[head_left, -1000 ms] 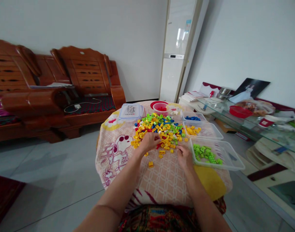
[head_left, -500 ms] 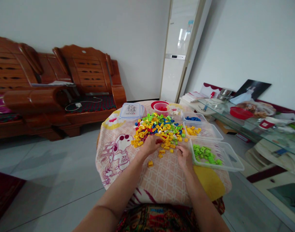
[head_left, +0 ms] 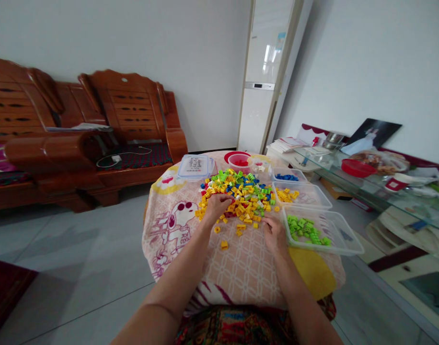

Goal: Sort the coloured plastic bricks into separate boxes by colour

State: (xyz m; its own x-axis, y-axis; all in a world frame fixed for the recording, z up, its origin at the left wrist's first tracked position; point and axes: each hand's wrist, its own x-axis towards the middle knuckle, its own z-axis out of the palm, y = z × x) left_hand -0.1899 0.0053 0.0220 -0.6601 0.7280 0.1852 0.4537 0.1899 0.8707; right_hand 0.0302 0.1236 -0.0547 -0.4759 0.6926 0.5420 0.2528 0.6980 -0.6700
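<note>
A heap of small toy building bricks in yellow, green, blue, red and white lies on the cloth-covered round table. At the heap's near left side, my left hand has its fingers pinched together, with a bit of red brick showing at the fingertips. My right hand rests on the cloth near the heap's right front, fingers curled; what they hold, if anything, is hidden. Between the hands lie loose yellow bricks, one yellow brick nearest me.
Along the right edge stand clear boxes: one with green bricks, one with yellow bricks, one with blue bricks. Behind the heap is a round tub with red pieces. A lidded box sits back left; a glass table stands right.
My left hand has moved left and slightly away from me across the heap, a red bit still at its fingertips. A round yellow piece now shows beside its wrist. My right hand stays put.
</note>
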